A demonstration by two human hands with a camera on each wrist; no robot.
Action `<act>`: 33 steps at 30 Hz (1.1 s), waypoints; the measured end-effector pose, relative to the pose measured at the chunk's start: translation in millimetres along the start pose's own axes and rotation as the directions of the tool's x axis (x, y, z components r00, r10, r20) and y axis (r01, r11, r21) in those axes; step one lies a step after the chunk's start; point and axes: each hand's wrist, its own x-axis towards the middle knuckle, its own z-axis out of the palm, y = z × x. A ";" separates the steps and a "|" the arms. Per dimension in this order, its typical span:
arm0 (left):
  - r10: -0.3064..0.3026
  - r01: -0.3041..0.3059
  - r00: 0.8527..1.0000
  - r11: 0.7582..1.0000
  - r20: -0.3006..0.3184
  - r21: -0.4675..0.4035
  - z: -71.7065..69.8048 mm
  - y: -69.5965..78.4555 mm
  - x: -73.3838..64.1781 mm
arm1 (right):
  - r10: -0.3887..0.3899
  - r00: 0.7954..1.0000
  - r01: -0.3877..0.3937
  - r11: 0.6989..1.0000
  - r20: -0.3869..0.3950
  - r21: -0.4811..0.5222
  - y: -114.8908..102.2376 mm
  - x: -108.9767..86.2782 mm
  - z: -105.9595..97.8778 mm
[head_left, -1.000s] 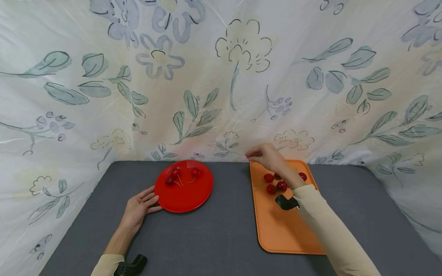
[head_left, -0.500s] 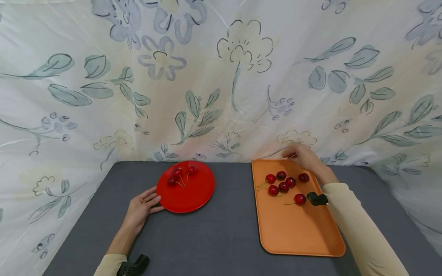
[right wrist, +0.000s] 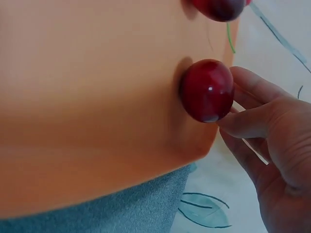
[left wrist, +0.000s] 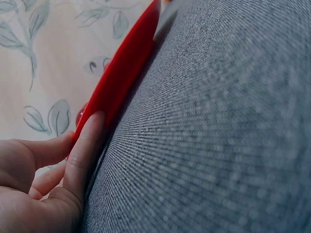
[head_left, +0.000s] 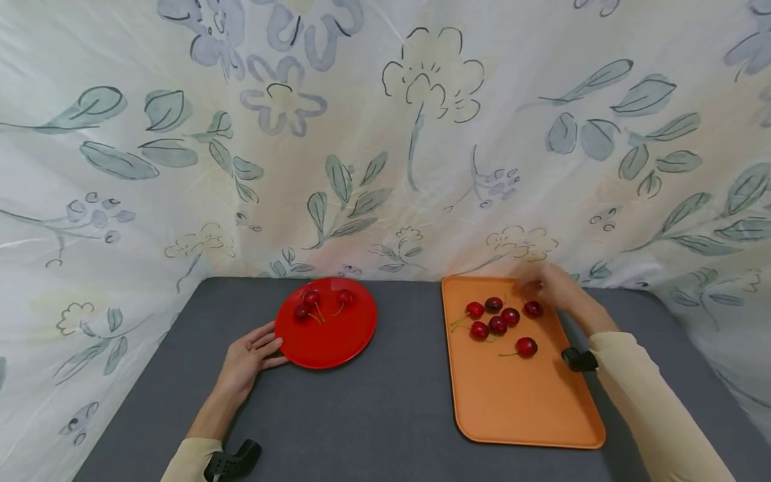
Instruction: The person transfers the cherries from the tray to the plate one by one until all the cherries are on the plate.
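Here on the left is the left hand [head_left: 243,361], and it has hold of the red plate [head_left: 328,347]: the left wrist view shows the rim pinched, one digit on the upper side and another along the underside. Below this grip comes a cream sleeve [head_left: 191,458] with a black wrist device [head_left: 233,462]. Up and to the right of the fingertips, on the far half of the plate, sit three cherries [head_left: 311,298], stems trailing towards the near side.

Across we go, over the grey tabletop [head_left: 397,395] between the two hands, to the orange tray [head_left: 518,408], well apart from the plate. To the left of the right hand, five cherries [head_left: 497,325] bunch together, green stems [head_left: 458,325] poking out on the near-left side. Nearer the person than that hand lies a lone cherry [head_left: 526,347], its stem pointing left.

And here's the right hand [head_left: 557,291], over the tray's far right corner! Its fingers are bent, fingertips right behind the rightmost cherry [head_left: 533,308], which sits just below them on the tray. Whether they pinch its stem or are merely close, I cannot tell. Behind both hands hangs the floral backdrop [head_left: 355,134].
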 end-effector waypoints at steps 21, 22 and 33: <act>0.016 -0.016 1.000 1.000 0.001 -0.005 1.5 -1.0 -0.9 | 0.010 0.994 0.006 0.988 0.107 -0.154 -2.7 -16.4 2.9; 0.018 -0.018 1.000 1.000 0.002 -0.004 1.5 -1.0 -1.0 | 0.012 0.994 0.002 0.991 0.107 -0.136 -2.4 -17.4 2.2; 0.008 -0.008 1.000 1.000 -0.012 -0.005 2.2 0.7 -1.2 | 0.103 0.987 -0.109 0.993 0.122 0.045 0.7 -27.8 -10.8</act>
